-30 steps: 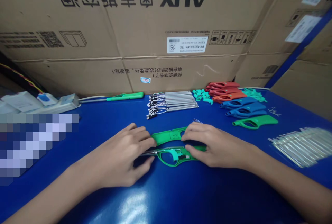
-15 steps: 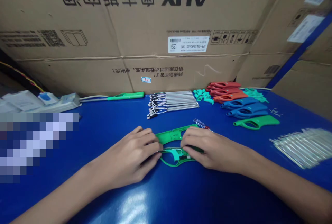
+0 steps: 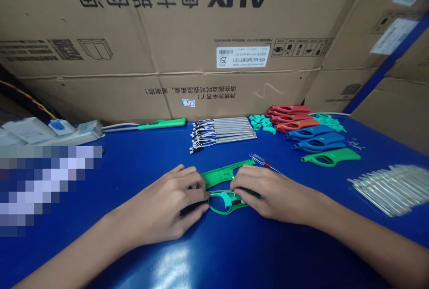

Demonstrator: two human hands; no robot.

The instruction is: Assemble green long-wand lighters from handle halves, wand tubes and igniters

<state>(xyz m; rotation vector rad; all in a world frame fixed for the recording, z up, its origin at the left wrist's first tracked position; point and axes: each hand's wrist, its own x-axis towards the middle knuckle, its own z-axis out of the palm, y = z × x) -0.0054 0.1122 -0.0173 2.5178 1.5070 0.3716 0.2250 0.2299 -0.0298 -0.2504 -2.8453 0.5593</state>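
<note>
Under both hands, an upper green lighter shell (image 3: 219,175) and a lower green lighter shell (image 3: 223,203) lie just apart on the blue workbench (image 3: 134,253). Left hand (image 3: 167,199) curled, fingers pinching the lower shell's left end; right hand (image 3: 268,195) curled over its right end, pressing. Beyond the shells: one screwdriver (image 3: 263,161), three red handles (image 3: 290,117) (orange-tinted), one green handle (image 3: 330,157). Behind them, a cardboard carton (image 3: 167,56) reads AUX, upside down.

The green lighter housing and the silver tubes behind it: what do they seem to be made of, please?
The green lighter housing looks like moulded plastic: even colour, soft gloss, moulded-in openings. The silver tubes look like metal, with a satin sheen along their straight lengths; which metal cannot be told.
</note>
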